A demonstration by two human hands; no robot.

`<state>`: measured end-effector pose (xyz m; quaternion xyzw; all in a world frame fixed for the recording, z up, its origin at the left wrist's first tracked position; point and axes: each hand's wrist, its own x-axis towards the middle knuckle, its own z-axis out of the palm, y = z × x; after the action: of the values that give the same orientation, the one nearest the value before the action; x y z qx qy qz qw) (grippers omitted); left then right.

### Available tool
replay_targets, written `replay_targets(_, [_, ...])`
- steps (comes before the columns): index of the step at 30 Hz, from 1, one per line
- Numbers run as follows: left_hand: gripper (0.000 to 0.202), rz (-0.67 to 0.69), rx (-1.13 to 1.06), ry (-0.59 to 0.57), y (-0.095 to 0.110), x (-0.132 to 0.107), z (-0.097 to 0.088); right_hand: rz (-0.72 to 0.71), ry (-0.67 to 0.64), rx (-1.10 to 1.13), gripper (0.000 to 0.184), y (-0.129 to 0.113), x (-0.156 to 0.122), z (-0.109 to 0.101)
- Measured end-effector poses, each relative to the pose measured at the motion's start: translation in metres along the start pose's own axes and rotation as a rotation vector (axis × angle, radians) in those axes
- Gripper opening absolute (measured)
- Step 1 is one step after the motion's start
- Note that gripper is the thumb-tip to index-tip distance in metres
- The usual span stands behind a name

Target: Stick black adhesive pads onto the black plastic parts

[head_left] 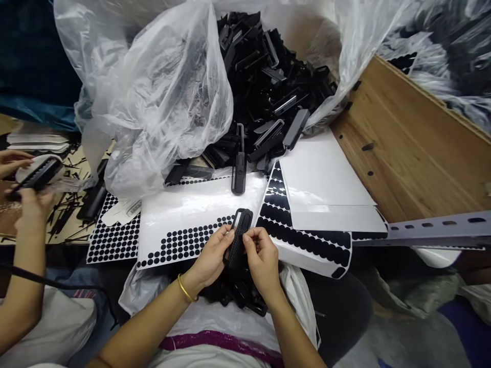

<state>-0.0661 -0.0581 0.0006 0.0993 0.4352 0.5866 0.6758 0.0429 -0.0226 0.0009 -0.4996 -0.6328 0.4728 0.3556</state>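
Observation:
My left hand [210, 255] grips a long black plastic part [241, 225] with rounded ends, a textured face and a pale slot near its top. My right hand [264, 258] is closed, thumb and fingertips pinched at the part's right edge. Just beyond lies a similar black part with an upright loop [239, 171]. Under it is a white sheet of round black stickers [184, 240]. To the right are a sheet of larger black stickers [307, 245] and blank white sheets [326, 179]. Below my hands, a plastic bag [295, 286] holds more black parts.
A heap of black parts [268, 66] spills from a large clear plastic bag [172, 92] at the back. A wooden board [414, 138] and a slotted metal rail [437, 225] stand on the right. At the far left, another person's hands [32, 204] hold a black part.

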Motion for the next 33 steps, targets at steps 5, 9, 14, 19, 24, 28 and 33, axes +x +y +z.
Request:
replay_targets(5, [0.022,0.042,0.069,0.028,0.000,-0.003,0.002,-0.129,0.017,-0.157,0.009,-0.001,0.000,0.003])
replay_targets(9, [0.021,0.072,0.120,-0.009,-0.002,0.001,0.004,-0.218,0.105,-0.309,0.006,0.000,-0.003,-0.004])
replay_targets(14, [0.026,-0.066,0.149,-0.107,-0.008,0.007,0.007,-0.117,0.452,-0.457,0.008,0.014,-0.017,-0.071])
replay_targets(19, [0.026,-0.112,0.138,-0.086,-0.012,0.011,0.008,0.093,0.613,-0.544,0.023,0.046,-0.040,-0.145])
replay_targets(24, [0.026,-0.137,0.172,-0.076,-0.011,0.012,0.008,0.103,0.460,-0.262,0.033,0.072,-0.048,-0.153])
replay_targets(28, [0.026,-0.158,0.164,-0.100,-0.012,0.013,0.006,0.004,0.545,-0.367,0.031,0.078,-0.051,-0.145])
replay_targets(33, [0.025,-0.155,0.145,-0.127,-0.013,0.015,0.004,-0.088,0.487,-0.606,0.017,0.074,-0.054,-0.148])
